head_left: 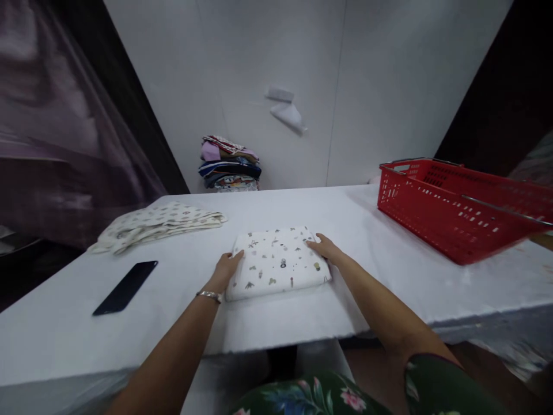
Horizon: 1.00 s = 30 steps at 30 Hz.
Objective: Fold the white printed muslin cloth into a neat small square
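A folded white cloth (279,262) with a small printed pattern lies on the table in front of me. My left hand (227,268) grips its left side, thumb on top and the other fingers mostly hidden along the edge. At the opposite side my right hand (325,249) holds the cloth the same way, its thumb reaching over the top near the far right corner. A bracelet circles my left wrist.
A looser patterned cloth (162,223) and a dark phone-like slab (125,287) lie to the left on the white table (298,325). On the right stands a red perforated basket (432,213). A fabric pile (230,164) rises beyond the far edge, by the wall.
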Tool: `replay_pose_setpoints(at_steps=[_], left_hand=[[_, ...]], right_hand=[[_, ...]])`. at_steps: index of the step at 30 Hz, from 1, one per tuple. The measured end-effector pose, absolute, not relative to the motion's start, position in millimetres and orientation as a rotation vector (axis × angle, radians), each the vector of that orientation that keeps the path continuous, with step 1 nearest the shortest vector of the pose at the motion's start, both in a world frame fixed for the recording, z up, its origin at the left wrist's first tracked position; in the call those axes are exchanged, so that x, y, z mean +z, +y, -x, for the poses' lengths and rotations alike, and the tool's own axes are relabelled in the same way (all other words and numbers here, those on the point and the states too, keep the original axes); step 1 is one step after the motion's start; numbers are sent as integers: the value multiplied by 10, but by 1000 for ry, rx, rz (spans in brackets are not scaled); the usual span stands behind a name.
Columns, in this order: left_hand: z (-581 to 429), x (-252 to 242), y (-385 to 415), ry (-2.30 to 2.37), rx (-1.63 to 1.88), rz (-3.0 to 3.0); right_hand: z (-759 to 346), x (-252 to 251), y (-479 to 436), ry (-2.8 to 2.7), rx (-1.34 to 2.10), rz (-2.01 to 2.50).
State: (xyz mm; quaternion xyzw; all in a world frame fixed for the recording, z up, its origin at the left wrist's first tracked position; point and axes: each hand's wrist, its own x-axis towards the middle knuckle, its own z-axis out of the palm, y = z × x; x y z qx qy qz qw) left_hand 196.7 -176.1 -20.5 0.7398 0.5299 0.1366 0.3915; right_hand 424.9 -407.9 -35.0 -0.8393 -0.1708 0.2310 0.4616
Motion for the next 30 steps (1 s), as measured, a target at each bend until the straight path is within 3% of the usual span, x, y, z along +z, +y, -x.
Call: replay_pose_setpoints(at_steps=[7,11,15,18,25,30], left_hand=[[-2006,-290,-1897,1231,370,-1962],[-2054,-333,-1968,1196,318,-2007],[-2059,-299,-2008,1180,291,-2029],[-2030,-277,-2019,1178,285,-2038],[-1979,-326,-1999,1168,354,-2025],[-1945,-376,-1943,1169,385,-1900]], right_hand=[[-4315,-458,-4137,-410,470,1976],[-4325,-439,-4326,-500,497,2216],[-4156,-242,-4185,-870,149,2529],[-3970,-168,-3918,-1234,-54,2457],[-3906,-497,-3653,-1390,181,2555],[-3866,-392,-3708,-1353,182,2536]])
